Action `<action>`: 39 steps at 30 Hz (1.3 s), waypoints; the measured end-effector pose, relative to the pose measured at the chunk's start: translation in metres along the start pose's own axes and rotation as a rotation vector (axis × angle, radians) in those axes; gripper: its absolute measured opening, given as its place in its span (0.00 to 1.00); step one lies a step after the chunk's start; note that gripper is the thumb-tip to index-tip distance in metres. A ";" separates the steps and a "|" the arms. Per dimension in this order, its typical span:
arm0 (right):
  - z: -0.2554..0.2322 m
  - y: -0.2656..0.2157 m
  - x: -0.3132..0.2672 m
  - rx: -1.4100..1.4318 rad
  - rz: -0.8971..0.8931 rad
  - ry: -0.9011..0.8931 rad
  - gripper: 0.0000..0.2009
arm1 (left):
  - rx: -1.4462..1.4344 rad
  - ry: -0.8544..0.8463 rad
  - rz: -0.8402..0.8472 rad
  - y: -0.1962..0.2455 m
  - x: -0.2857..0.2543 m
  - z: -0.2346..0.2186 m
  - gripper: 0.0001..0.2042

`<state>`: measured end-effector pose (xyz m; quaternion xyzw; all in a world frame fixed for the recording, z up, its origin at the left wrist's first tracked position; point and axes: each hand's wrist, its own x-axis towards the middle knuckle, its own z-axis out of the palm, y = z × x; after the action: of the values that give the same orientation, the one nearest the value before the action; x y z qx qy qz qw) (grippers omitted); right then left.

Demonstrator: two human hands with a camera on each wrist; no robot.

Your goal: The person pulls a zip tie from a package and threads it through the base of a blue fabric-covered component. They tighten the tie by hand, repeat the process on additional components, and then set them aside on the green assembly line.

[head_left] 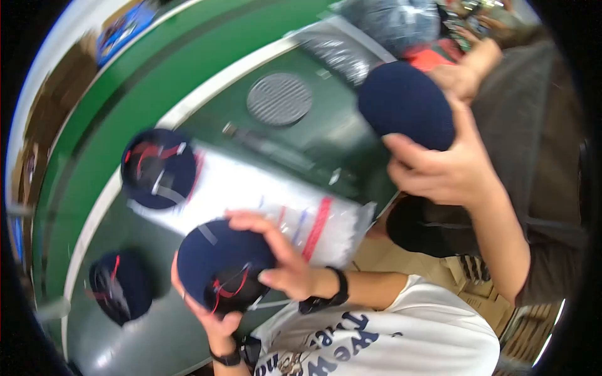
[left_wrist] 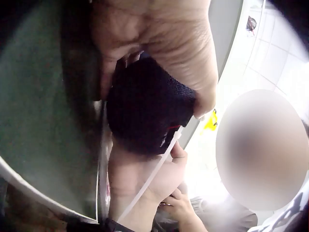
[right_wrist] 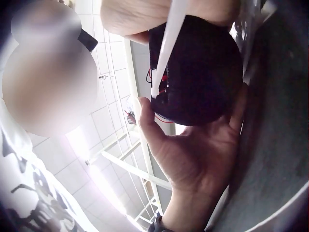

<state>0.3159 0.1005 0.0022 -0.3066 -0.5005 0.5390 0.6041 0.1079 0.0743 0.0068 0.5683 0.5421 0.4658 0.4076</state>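
A navy, fabric-covered, dome-like shell [head_left: 216, 263] is held between my two hands, its dark hollow side with red wires facing toward my body. My left hand [head_left: 210, 313] supports it from the left and below, thumb at the rim. Curved over the other side, my right hand [head_left: 282, 257] grips the shell with the thumb near the wires. The left wrist view has the left palm [left_wrist: 159, 34] close above the shell [left_wrist: 145, 106]. A white strip [right_wrist: 169, 48] crosses in front of it in the right wrist view.
Two similar shells [head_left: 157, 169] [head_left: 122, 288] lie on the green table [head_left: 207, 119], wires showing. A white plastic bag [head_left: 232, 182] lies beyond my hands, with a ridged grey disc [head_left: 279, 99] farther back. At right another person's hand [head_left: 445, 169] holds a navy dome [head_left: 407, 103].
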 end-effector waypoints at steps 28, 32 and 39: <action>0.005 -0.011 0.000 0.095 0.037 -0.026 0.36 | -0.224 -0.126 0.110 -0.025 0.006 -0.006 0.56; 0.007 -0.015 -0.002 0.076 0.075 -0.009 0.35 | -0.225 -0.108 0.103 -0.018 0.007 0.000 0.59; 0.003 -0.008 0.001 0.000 0.026 -0.004 0.34 | -0.207 -0.095 0.154 -0.008 0.009 0.003 0.52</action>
<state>0.3153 0.0990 0.0106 -0.3118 -0.4978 0.5475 0.5960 0.1090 0.0842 -0.0012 0.5845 0.4260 0.5218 0.4523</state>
